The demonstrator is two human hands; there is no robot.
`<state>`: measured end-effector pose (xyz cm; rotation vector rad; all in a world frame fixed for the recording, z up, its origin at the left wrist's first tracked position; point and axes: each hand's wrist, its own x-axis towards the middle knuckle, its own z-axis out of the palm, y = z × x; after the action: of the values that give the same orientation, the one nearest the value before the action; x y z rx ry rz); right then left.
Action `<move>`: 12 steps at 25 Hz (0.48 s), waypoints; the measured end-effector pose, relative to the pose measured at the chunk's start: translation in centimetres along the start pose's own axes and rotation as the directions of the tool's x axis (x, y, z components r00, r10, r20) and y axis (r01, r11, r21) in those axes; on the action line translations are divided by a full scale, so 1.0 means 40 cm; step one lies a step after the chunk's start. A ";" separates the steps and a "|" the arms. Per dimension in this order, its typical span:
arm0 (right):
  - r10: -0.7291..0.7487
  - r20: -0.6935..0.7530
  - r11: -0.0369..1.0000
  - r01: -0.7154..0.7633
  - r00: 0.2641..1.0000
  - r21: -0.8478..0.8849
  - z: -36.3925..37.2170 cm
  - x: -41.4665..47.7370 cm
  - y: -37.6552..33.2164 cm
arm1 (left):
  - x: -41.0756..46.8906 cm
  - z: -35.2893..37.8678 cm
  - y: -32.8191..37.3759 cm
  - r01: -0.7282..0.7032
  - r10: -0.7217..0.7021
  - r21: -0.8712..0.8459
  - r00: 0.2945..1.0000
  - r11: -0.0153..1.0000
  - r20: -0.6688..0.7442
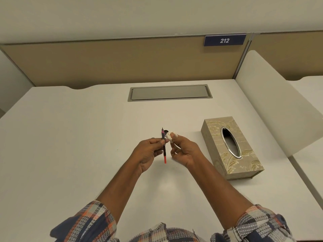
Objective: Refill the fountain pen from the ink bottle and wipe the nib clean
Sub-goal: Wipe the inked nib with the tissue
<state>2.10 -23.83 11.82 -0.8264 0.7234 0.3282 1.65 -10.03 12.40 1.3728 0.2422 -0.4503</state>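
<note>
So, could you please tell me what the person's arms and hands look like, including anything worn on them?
Both hands, the left hand and the right hand, are bare: no gloves, and no rings or watch that I can see. The forearms are uncovered. Plaid sleeves in navy, white, grey and orange are pushed up towards the elbows, in a textured woven fabric.

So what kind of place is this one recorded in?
Probably a numbered study carrel or office cubicle: a white desk with a cable hatch, tan divider panels, and a "212" sign.

The pen (164, 145) is dark with a pink band and orange-red end. The tissue box (231, 148) is beige with gold floral print; the counter (70, 137) is white.
</note>
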 end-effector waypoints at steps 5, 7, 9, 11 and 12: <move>-0.201 -0.023 0.972 0.196 0.979 -0.129 0.001 0.000 0.018 | -0.003 0.017 0.001 -0.041 0.042 -0.069 0.999 0.997 0.010; -0.269 -0.059 0.949 0.254 0.961 -0.186 0.001 0.003 0.025 | -0.002 0.021 0.003 -0.047 0.049 -0.097 0.999 0.994 0.016; -0.321 -0.063 0.924 0.298 0.945 -0.239 0.005 0.005 0.033 | -0.001 0.022 0.001 -0.050 0.052 -0.115 0.999 0.992 0.016; -0.342 -0.064 0.904 0.310 0.937 -0.295 0.011 0.004 0.041 | 0.002 0.022 -0.005 -0.054 0.055 -0.132 0.998 0.990 0.004; -0.346 -0.069 0.898 0.309 0.936 -0.313 0.014 0.002 0.044 | 0.004 0.022 -0.010 -0.056 0.056 -0.135 0.998 0.989 -0.008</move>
<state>1.49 -22.28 11.05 -1.2469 0.6423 0.0793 1.53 -10.97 12.13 1.2447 0.2324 -0.3777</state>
